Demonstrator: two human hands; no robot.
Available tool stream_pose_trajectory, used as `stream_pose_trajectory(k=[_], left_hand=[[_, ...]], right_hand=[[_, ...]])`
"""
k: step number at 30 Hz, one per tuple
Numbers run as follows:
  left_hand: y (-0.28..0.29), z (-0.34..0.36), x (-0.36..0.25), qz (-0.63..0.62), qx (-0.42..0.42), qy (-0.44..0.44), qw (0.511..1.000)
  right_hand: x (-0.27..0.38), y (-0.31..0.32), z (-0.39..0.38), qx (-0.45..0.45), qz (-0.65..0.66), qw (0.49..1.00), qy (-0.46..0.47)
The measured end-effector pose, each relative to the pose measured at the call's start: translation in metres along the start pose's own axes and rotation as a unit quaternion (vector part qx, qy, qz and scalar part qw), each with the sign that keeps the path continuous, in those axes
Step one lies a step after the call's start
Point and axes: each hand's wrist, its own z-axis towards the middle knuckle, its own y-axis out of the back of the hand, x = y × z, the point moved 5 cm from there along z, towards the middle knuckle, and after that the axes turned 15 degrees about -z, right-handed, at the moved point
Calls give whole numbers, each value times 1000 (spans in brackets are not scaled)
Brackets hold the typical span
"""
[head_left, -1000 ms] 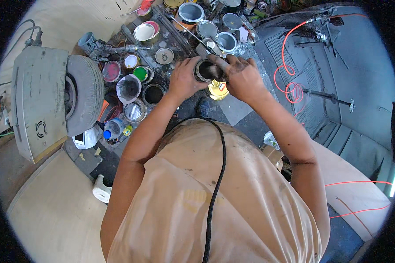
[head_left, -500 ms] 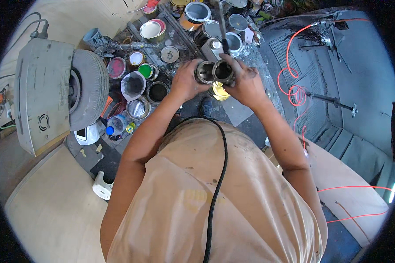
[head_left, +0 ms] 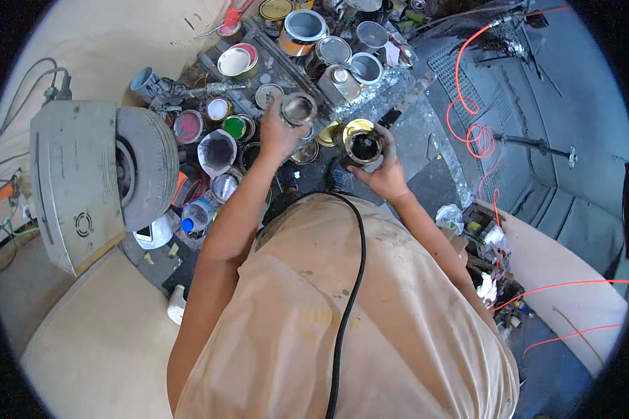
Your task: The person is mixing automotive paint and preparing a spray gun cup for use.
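Note:
My left hand (head_left: pixel 278 137) is closed around a small open metal tin (head_left: pixel 298 109), slightly blurred by motion, with a greyish inside. It hangs above the crowded floor in front of me. My right hand (head_left: pixel 386 176) grips a second open tin (head_left: pixel 363 146) with a dark, blackened interior, held lower and nearer my body. Beside the right fingers a flat, long-bladed tool with a black handle (head_left: pixel 390 118) points up and away to the right; how the fingers hold it is partly hidden. Yellow-topped tins (head_left: pixel 358 126) sit just beyond the right-hand tin.
Paint cans (head_left: pixel 305 26), a grey rectangular can (head_left: pixel 340 83) and an open green-rimmed tin (head_left: pixel 235 128) crowd the floor ahead. A grey wheeled machine (head_left: pixel 77 181) stands left, near a blue-capped bottle (head_left: pixel 198 214). An orange hose (head_left: pixel 461 77) coils at right; a black cord (head_left: pixel 356 279) hangs down my front.
The two tins, close together before, have moved apart: the left one up and leftward, the right one down toward me. The long tool has swung from upright to slanting right.

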Motion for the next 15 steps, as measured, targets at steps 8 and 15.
stream_pose_trajectory(k=[8,15], left_hand=[[-6,80,97,63,-27,-43,997],[-31,82,113,135,41,56,988]], right_hand=[[4,17,-34,-15,23,995,-92],[-1,24,-68,-53,39,985,-162]])
